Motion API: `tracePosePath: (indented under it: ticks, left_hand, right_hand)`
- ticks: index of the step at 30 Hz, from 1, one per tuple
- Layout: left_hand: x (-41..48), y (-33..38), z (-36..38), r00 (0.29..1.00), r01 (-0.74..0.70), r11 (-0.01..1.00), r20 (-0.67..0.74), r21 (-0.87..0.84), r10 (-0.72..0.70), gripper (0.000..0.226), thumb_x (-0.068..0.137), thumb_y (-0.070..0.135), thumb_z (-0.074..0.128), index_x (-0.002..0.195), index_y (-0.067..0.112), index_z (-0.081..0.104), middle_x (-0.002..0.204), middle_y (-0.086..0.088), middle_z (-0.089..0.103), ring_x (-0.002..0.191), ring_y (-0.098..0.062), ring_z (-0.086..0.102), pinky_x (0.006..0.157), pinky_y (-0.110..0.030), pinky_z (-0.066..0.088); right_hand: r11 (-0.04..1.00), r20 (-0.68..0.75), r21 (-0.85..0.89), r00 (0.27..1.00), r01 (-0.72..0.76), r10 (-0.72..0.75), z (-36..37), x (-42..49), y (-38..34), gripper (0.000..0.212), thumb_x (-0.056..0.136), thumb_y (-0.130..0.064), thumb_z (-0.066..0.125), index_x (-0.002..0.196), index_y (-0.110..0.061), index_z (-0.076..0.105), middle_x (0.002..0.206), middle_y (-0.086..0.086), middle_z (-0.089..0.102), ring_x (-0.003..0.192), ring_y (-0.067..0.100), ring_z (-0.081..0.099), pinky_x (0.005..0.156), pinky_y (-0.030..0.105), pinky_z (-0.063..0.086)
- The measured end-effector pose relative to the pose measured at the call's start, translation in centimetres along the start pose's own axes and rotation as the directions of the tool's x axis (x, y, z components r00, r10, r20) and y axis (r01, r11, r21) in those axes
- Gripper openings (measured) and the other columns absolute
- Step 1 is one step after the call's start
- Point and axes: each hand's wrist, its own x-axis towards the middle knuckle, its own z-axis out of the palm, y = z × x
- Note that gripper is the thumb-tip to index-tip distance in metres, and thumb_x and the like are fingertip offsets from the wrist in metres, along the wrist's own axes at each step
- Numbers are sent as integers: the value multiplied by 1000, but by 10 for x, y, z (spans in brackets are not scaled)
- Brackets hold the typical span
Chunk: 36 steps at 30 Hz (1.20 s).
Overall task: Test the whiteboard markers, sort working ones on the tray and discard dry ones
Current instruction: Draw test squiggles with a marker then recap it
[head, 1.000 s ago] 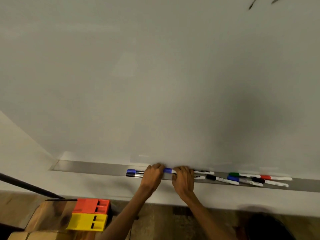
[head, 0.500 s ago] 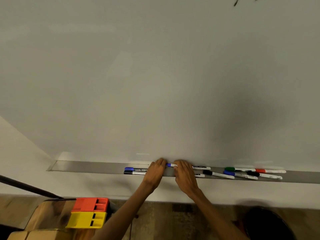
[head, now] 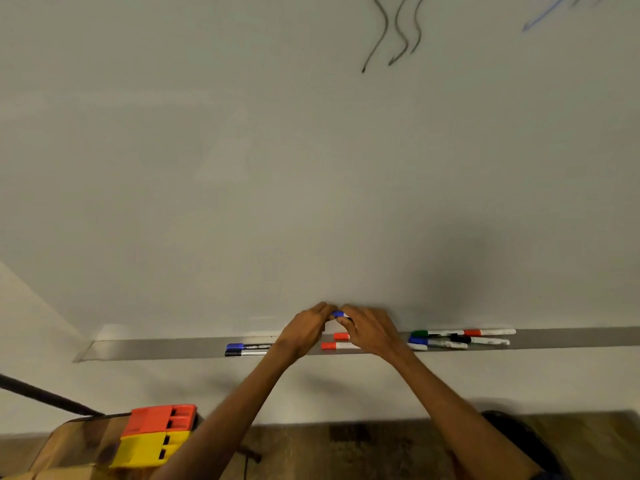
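My left hand [head: 304, 332] and my right hand [head: 369, 332] meet just above the grey marker tray [head: 156, 349], both closed on a blue-capped marker [head: 337, 314] held between them. Most of that marker is hidden by my fingers. Below my hands two red-capped markers [head: 332, 345] lie on the tray. A blue and a black marker [head: 247, 349] lie to the left. Several markers [head: 457, 338] in green, red, blue and black lie to the right.
The whiteboard [head: 277, 168] fills the view, with dark squiggles [head: 398, 32] and a blue stroke [head: 543, 13] at the top. A red block [head: 159, 419] and a yellow block [head: 152, 448] sit on a brown surface at the bottom left. A dark pole [head: 41, 396] crosses the left edge.
My hands have lifted the blue-capped marker off the tray and closed together around it. The view has tilted up, bringing the squiggles into sight, and two red-capped markers are now uncovered.
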Motion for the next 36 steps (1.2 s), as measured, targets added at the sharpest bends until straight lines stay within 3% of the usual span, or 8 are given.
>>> tracePosePath:
  ticks: [8,14,18,24,26,29,34,36]
  left_hand:
    - [-6,43,-19,992,-112,991,-49,74,116,39,93,2,43,131,9,50,120,-10,58,87,-25,65,80,-32,53]
    - [-11,66,-40,981,-138,982,-115,132,153,39,93,-1,44,130,11,52,119,-9,59,83,-24,66,73,-21,44]
    - [-17,81,-52,968,-173,968,-152,182,201,40,89,-5,46,125,11,54,116,-9,61,75,-26,66,67,-30,51]
    - [-32,43,-118,936,12,973,-345,232,71,39,91,-1,46,125,17,49,113,-8,60,71,-29,65,62,-36,55]
    - [-28,51,-128,911,19,976,-407,217,73,28,98,13,47,126,14,51,111,-9,61,71,-27,65,62,-37,56]
    - [-14,87,-128,860,-10,990,-504,142,81,44,102,47,24,124,17,48,110,-3,63,72,-19,66,63,-32,56]
    - [17,145,-165,699,25,1000,-715,19,-4,26,101,33,43,120,20,53,107,7,64,80,-8,63,67,-14,41]
    - [29,162,-192,623,4,999,-782,44,32,23,100,30,47,118,20,55,108,8,63,83,-7,61,66,-9,38]
  right_hand:
    - [999,68,13,997,30,-31,-44,-19,14,41,99,-46,42,105,-13,65,83,10,70,67,22,56,61,25,33]
    - [992,107,117,993,43,-55,-78,-23,11,47,100,-48,37,95,-13,67,80,7,68,71,20,52,68,33,44]
    - [972,111,230,991,52,-79,-90,-25,6,46,99,-50,36,66,-21,48,55,-5,45,57,14,40,61,33,40]
    - [952,16,250,984,-177,179,-125,-41,61,52,94,-59,35,56,-25,43,53,-8,46,57,16,47,60,30,38]
    - [929,-32,312,975,-200,220,-142,-38,54,49,93,-62,34,58,-30,45,56,-12,47,60,14,49,62,29,37]
    - [870,-110,467,966,-159,235,-173,-20,17,62,91,-69,29,74,-18,60,63,-9,57,61,11,55,63,31,42]
    - [647,-255,759,949,77,186,-239,14,-29,7,99,-37,38,103,-37,43,69,1,50,59,13,40,56,29,36]
    - [614,-352,760,929,211,117,-266,26,-38,19,100,-26,41,114,-38,36,73,10,50,60,16,39,55,28,38]
